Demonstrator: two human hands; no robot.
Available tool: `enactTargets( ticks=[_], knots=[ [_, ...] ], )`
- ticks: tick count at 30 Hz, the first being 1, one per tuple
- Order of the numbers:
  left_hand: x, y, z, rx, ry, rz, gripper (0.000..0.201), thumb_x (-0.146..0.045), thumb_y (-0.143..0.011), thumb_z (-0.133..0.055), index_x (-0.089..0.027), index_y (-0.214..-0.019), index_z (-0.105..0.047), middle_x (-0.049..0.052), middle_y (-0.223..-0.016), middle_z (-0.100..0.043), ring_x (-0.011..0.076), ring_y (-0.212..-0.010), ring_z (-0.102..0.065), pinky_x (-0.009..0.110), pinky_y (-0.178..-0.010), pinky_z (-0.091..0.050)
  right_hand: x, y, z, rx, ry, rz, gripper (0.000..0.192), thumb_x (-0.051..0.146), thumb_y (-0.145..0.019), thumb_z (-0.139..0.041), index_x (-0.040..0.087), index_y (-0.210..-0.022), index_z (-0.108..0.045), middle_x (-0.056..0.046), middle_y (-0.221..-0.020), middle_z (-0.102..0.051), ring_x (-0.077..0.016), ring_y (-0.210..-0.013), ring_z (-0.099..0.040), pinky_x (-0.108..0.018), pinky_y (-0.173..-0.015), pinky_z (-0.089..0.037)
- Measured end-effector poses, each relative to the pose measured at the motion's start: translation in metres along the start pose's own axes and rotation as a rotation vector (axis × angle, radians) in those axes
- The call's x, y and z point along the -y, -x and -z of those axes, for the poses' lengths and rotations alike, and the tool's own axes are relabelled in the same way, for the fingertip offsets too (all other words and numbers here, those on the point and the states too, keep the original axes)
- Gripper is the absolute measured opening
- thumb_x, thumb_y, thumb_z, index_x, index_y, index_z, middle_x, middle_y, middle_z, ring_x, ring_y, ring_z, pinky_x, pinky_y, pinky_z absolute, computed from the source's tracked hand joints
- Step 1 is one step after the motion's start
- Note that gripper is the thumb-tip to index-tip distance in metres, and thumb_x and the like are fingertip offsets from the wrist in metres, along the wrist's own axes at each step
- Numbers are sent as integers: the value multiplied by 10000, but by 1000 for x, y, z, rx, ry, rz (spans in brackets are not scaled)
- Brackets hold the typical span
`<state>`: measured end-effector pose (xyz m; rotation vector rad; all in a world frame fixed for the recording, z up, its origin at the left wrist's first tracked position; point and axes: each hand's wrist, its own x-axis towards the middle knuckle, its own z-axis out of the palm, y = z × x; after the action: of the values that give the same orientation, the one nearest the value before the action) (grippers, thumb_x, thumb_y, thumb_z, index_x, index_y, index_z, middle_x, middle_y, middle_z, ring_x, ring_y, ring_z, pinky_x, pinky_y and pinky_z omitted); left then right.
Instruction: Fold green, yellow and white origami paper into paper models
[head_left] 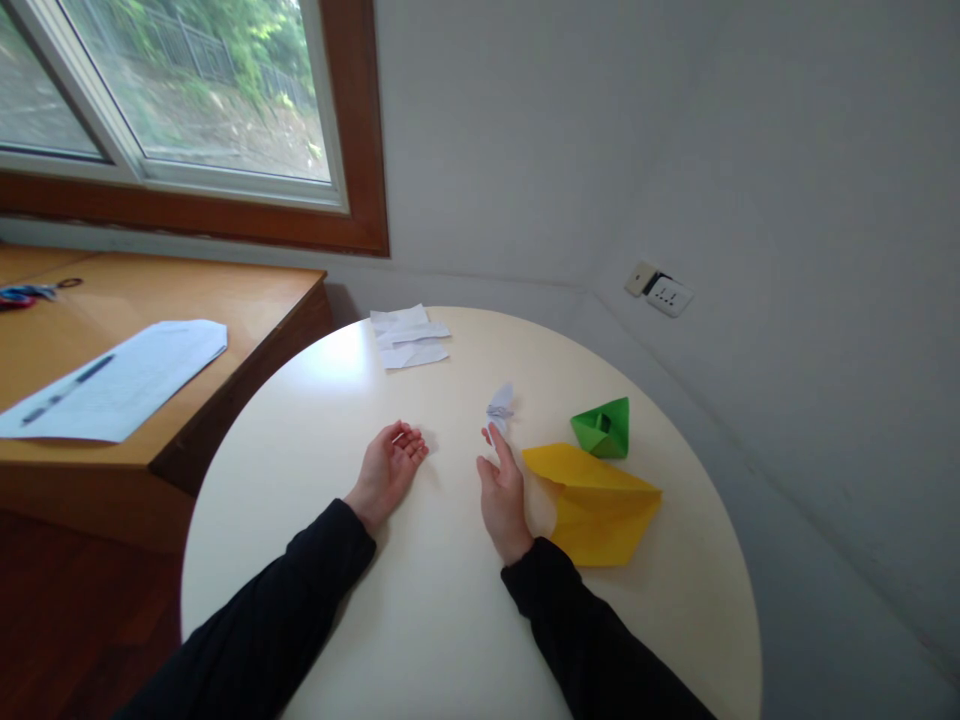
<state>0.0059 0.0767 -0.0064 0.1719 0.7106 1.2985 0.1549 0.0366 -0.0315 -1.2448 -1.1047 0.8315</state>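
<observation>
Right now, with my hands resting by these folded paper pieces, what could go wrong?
The right hand has its fingertips at the small white paper figure; a nudge could flatten it. Its wrist sits against the yellow folded paper, which might crease or slide into the green paper boat. The left hand lies palm up, clear of everything.

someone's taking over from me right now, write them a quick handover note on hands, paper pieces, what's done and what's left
Left hand: open, palm up, resting on the round white table, holding nothing.
Right hand: open, on its edge, fingertips at the small pale folded paper figure; not gripping it.
Yellow folded paper lies just right of the right hand; green folded paper piece sits behind it.
Loose white paper scraps lie at the far table edge.
Done: three folded pieces are on the table.
Left: cannot tell whether the pale figure is finished; scraps are not cleared.
</observation>
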Motion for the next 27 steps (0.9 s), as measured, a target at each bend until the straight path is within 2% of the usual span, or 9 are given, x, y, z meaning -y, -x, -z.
enactTargets(
  ticks=[5,9,12,16,23,25,27],
  knots=[
    [0,-1,1,9,-5,-9,141,-143,-756,-529,-157,-616,-524,24,-579,-562,126,-543,-565,258,-575,-484,-7,0,-1,3,55,16,574,270,-788,-436,160,-1347,-366,-145,-1404,-377,-227,-1291,-359,-397,-981,-396],
    [1,-2,2,9,-8,-14,131,-150,-749,-544,-158,-620,-525,23,-584,-563,128,-552,-569,261,-582,-486,-9,-6,1,7,69,-16,604,291,-783,-425,122,-1356,-335,-154,-1432,-332,-227,-1320,-316,-398,-1018,-367],
    [1,-2,2,3,-11,-21,138,-154,-751,-540,-158,-614,-520,26,-588,-564,127,-552,-568,257,-574,-484,-10,-16,6,-42,116,-58,623,308,-785,-411,92,-1361,-315,-159,-1442,-315,-227,-1337,-287,-390,-1051,-328],
    [1,0,1,-4,-17,-17,141,-152,-753,-531,-162,-613,-517,25,-586,-561,126,-549,-564,255,-568,-483,-15,-26,12,-99,144,-117,645,301,-784,-406,113,-1386,-273,-144,-1453,-303,-215,-1343,-281,-384,-1071,-289],
    [1,0,0,-16,-9,-13,133,-147,-744,-540,-162,-614,-516,21,-579,-551,124,-540,-560,252,-567,-480,-15,-27,11,-120,-28,-141,688,282,-736,-473,132,-1380,-283,-167,-1415,-348,-229,-1301,-347,-409,-1046,-305],
    [1,0,0,-18,-8,-12,129,-141,-739,-540,-162,-614,-519,20,-577,-550,124,-539,-558,252,-566,-480,-13,-27,10,-126,-94,-149,687,287,-723,-500,144,-1365,-300,-166,-1331,-434,-231,-1221,-438,-406,-998,-362],
    [0,0,1,-17,-12,-14,127,-134,-732,-536,-161,-609,-522,22,-579,-551,123,-538,-556,251,-565,-480,-11,-27,10,-126,-152,-147,662,288,-721,-509,170,-1343,-315,-125,-1158,-536,-206,-1037,-559,-385,-894,-442]
  ],
)
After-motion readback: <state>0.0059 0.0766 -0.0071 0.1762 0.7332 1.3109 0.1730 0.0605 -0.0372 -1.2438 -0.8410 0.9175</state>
